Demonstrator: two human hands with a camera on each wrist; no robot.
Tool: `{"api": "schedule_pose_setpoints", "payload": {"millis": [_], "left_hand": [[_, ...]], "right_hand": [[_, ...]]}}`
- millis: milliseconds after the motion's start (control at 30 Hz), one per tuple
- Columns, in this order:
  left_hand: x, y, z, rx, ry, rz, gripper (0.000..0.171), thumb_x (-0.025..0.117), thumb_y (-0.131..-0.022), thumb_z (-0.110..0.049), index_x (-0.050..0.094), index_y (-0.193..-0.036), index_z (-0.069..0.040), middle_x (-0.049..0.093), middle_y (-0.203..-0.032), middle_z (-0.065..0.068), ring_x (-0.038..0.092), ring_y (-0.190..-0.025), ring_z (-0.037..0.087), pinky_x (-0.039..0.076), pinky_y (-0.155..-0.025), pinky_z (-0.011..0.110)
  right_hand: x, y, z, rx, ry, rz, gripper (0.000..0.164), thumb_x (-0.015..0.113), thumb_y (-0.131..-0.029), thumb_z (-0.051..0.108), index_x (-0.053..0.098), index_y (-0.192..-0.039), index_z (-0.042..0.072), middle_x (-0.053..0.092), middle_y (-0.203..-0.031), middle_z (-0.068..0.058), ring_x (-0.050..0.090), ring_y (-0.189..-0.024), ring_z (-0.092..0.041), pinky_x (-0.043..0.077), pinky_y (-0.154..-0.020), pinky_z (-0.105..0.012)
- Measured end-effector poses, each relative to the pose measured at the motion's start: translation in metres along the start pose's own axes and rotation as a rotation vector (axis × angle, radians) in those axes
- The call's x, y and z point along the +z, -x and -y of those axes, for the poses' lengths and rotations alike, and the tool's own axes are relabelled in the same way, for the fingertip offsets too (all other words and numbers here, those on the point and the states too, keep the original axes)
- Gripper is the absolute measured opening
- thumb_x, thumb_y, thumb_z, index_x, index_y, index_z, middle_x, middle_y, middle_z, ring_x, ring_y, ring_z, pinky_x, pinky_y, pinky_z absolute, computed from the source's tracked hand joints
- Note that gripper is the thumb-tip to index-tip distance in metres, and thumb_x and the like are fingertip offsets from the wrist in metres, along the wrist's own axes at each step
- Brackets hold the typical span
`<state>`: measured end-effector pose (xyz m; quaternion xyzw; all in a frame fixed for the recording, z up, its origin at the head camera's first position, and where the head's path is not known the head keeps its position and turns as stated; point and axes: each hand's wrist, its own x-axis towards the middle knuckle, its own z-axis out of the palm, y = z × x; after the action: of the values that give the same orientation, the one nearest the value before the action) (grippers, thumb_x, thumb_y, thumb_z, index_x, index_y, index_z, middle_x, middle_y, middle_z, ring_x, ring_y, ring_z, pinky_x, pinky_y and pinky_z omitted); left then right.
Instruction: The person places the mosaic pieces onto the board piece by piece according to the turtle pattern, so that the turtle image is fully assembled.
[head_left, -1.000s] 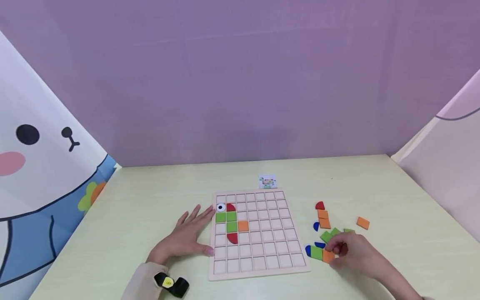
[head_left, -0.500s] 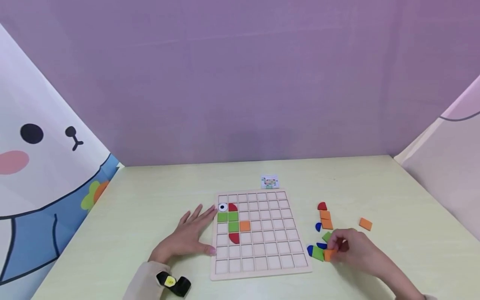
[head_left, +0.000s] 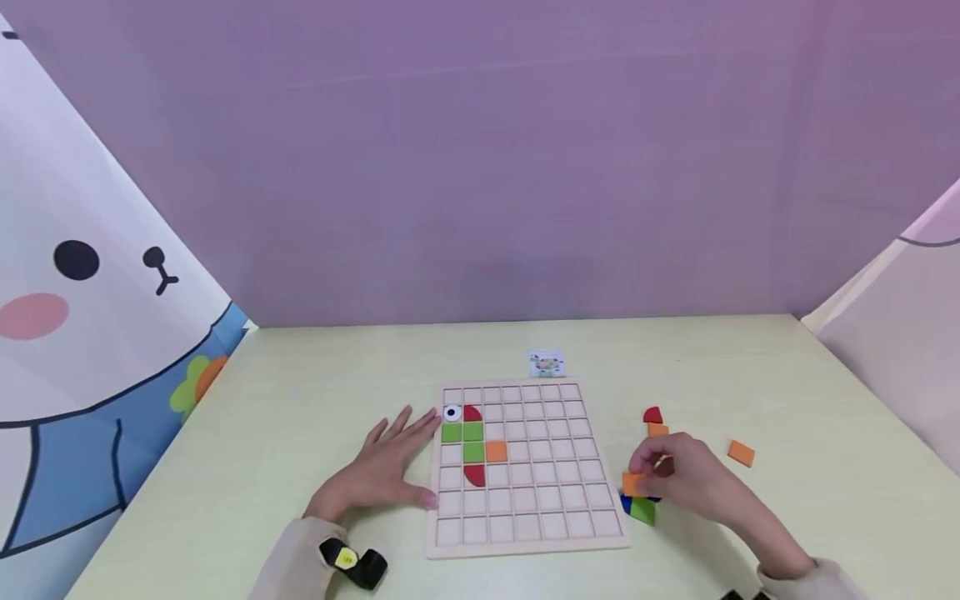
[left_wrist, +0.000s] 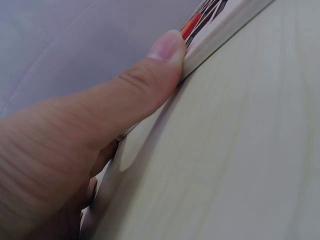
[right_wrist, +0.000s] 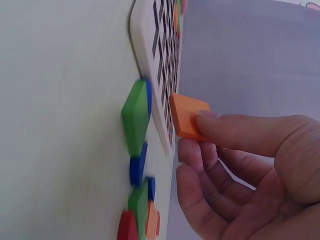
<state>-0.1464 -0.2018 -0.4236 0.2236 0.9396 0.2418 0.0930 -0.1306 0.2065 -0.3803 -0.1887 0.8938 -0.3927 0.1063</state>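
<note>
My right hand (head_left: pixel 686 471) pinches an orange square tile (right_wrist: pixel 187 116) between thumb and fingertips, raised above the table just right of the wooden grid board (head_left: pixel 528 550). Below the hand lie a green tile (head_left: pixel 642 511) and a dark blue half-round piece (head_left: pixel 626 502). My left hand (head_left: pixel 382 467) lies with fingers spread along the board's left edge; in the left wrist view its thumb (left_wrist: pixel 155 75) presses that edge. Set in the board are a white eye tile (head_left: pixel 452 413), two red quarter-round pieces (head_left: pixel 474 476), several green squares (head_left: pixel 473 452) and an orange square (head_left: pixel 496 452).
A small picture card (head_left: pixel 547 364) lies behind the board. Right of the board are a red piece (head_left: pixel 652 415), an orange tile (head_left: pixel 657 430) partly behind the hand and a separate orange tile (head_left: pixel 741 453). A purple backdrop (head_left: pixel 525 167) rises behind the table.
My right hand has picked up the orange square from beside the green tile and carried it up and left toward the board. The left hand stays at the board's edge; the head view shifts slightly.
</note>
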Motion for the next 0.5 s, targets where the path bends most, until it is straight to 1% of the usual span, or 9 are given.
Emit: {"api": "schedule_pose_setpoints", "payload": {"millis": [133, 233, 300, 500], "left_hand": [[0.000, -0.001, -0.001, 0.010, -0.009, 0.000, 0.108, 0.072, -0.069, -0.062, 0.024, -0.152, -0.012, 0.021, -0.159, 0.007, 0.003, -0.147, 0.040, 0.003, -0.114, 0.064], [0.000, -0.001, -0.001, 0.001, -0.005, 0.006, 0.108, 0.072, -0.069, -0.063, 0.024, -0.152, -0.013, 0.021, -0.159, 0.006, 0.003, -0.147, 0.039, 0.002, -0.114, 0.063], [0.000, -0.001, -0.002, -0.009, 0.000, 0.008, 0.108, 0.072, -0.069, -0.063, 0.024, -0.152, -0.014, 0.021, -0.159, 0.005, 0.002, -0.147, 0.038, 0.002, -0.115, 0.062], [0.001, -0.001, -0.001, -0.029, 0.010, 0.009, 0.109, 0.073, -0.068, -0.064, 0.024, -0.152, -0.015, 0.020, -0.160, 0.003, 0.001, -0.148, 0.037, 0.000, -0.116, 0.060]], "right_hand": [[0.007, -0.010, 0.009, -0.012, -0.029, 0.017, 0.013, 0.076, -0.076, 0.007, 0.065, -0.082, 0.010, 0.056, -0.077, 0.001, 0.052, -0.067, -0.006, 0.045, -0.061, -0.019], [0.011, -0.018, 0.017, -0.042, -0.049, 0.029, 0.011, 0.074, -0.077, 0.004, 0.065, -0.082, 0.008, 0.057, -0.078, 0.000, 0.052, -0.068, -0.008, 0.046, -0.062, -0.019], [0.015, -0.024, 0.023, -0.048, -0.069, 0.038, 0.010, 0.072, -0.078, 0.002, 0.065, -0.083, 0.006, 0.057, -0.079, -0.002, 0.053, -0.070, -0.011, 0.048, -0.062, -0.020], [0.029, -0.042, 0.038, -0.006, -0.054, 0.025, 0.011, 0.073, -0.078, 0.000, 0.066, -0.083, 0.008, 0.059, -0.080, -0.001, 0.053, -0.075, -0.015, 0.048, -0.065, -0.020]]}}
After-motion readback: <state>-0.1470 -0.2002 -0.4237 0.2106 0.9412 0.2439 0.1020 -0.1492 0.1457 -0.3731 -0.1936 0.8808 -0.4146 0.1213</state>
